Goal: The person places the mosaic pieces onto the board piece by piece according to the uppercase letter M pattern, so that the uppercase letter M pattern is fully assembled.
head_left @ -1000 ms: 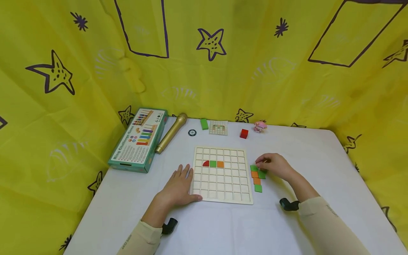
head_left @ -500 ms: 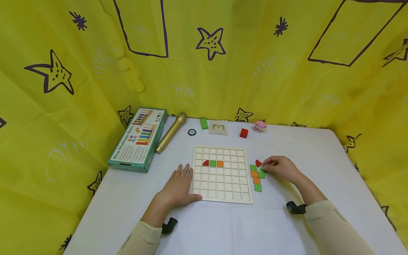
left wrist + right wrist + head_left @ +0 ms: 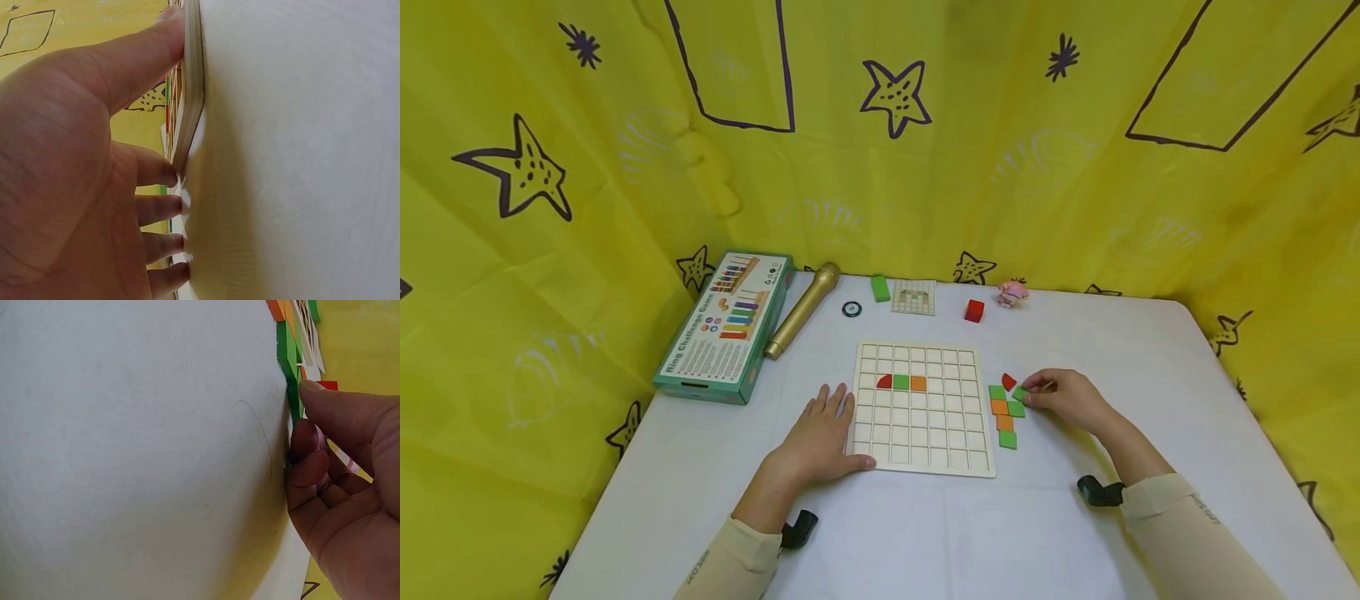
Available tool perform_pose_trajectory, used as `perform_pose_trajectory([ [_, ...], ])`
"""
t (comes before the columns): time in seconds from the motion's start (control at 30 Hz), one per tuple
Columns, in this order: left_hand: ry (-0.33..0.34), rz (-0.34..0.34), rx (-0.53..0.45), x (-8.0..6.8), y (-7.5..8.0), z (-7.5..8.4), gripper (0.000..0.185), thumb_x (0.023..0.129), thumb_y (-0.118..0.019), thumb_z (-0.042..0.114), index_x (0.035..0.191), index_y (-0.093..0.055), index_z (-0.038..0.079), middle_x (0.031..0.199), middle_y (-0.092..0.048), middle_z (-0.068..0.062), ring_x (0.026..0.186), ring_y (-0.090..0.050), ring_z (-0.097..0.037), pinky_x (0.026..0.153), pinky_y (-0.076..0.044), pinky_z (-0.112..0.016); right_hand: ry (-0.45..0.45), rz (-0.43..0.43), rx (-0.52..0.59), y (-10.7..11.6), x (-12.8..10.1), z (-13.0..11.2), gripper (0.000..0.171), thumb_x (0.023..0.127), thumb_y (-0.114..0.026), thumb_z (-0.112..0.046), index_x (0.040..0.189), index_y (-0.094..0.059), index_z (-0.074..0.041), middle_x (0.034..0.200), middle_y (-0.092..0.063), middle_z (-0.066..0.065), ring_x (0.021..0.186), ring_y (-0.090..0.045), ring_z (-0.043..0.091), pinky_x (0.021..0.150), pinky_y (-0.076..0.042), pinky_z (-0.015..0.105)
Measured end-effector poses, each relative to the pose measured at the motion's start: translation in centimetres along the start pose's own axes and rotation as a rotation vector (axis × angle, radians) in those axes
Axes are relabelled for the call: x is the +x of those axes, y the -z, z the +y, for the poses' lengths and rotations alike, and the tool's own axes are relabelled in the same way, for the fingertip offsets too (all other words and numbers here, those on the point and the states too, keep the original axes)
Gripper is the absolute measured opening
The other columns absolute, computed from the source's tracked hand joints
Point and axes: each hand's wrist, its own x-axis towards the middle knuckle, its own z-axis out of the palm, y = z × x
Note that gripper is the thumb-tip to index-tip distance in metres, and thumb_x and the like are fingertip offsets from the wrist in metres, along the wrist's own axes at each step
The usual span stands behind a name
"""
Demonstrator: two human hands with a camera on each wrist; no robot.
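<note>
A pale wooden grid board [image 3: 917,442] lies mid-table with a red quarter-circle tile [image 3: 884,382], a green tile [image 3: 901,382] and an orange tile [image 3: 918,383] in one row. My left hand [image 3: 833,410] rests flat at the board's left edge, thumb on its rim [image 3: 190,94]. Right of the board lie loose tiles: red quarter-circle [image 3: 1008,382], green [image 3: 997,392], orange [image 3: 999,407], orange [image 3: 1004,422], green [image 3: 1007,439]. My right hand [image 3: 1037,388] pinches a green tile [image 3: 1020,393] at the pile's right side; its thumb meets the tile's edge [image 3: 290,362].
Along the back stand a green game box [image 3: 726,329], a gold microphone [image 3: 803,311], a black disc [image 3: 851,310], a green block [image 3: 880,288], a pattern card [image 3: 914,297], a red cube [image 3: 974,312] and a pink toy [image 3: 1012,293]. Yellow curtain [image 3: 1075,167] surrounds the white table [image 3: 925,533].
My right hand slid right off the tile pile, uncovering the red quarter-circle tile, and now grips a green tile. The left hand and the board stayed still.
</note>
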Motion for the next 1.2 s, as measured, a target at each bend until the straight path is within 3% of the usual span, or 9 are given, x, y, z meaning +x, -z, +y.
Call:
perform_pose_trajectory([
  [0.37,-0.003,0.002,-0.005,-0.03,0.14,0.04,0.109,0.082,-0.071,0.065,0.155,-0.030,-0.005,0.164,-0.020,-0.022,0.150,-0.012,-0.045,0.119,-0.020,-0.055,0.032,-0.003,-0.037,-0.01,0.16,-0.34,0.028,0.089,-0.077,-0.015,0.113,-0.071,-0.001,0.093,-0.064,0.004,0.085,-0.055,0.022,0.076,-0.047,0.036],
  [0.8,-0.005,0.000,0.000,-0.01,0.06,0.07,0.109,0.082,-0.071,0.065,0.155,-0.030,-0.005,0.164,-0.020,-0.022,0.150,-0.011,-0.045,0.119,-0.019,-0.054,-0.010,-0.075,-0.014,0.05,0.37,-0.69,0.026,0.092,-0.073,-0.012,0.113,-0.067,0.001,0.098,-0.064,0.008,0.090,-0.055,0.025,0.081,-0.050,0.036],
  [1.2,-0.004,-0.007,-0.001,-0.07,-0.05,-0.05,0.109,0.082,-0.071,0.066,0.155,-0.030,-0.004,0.164,-0.020,-0.022,0.151,-0.010,-0.045,0.120,-0.019,-0.054,0.003,-0.073,-0.005,0.06,0.39,-0.74,0.026,0.090,-0.074,-0.012,0.112,-0.068,0.001,0.095,-0.062,0.007,0.088,-0.054,0.024,0.078,-0.048,0.036],
])
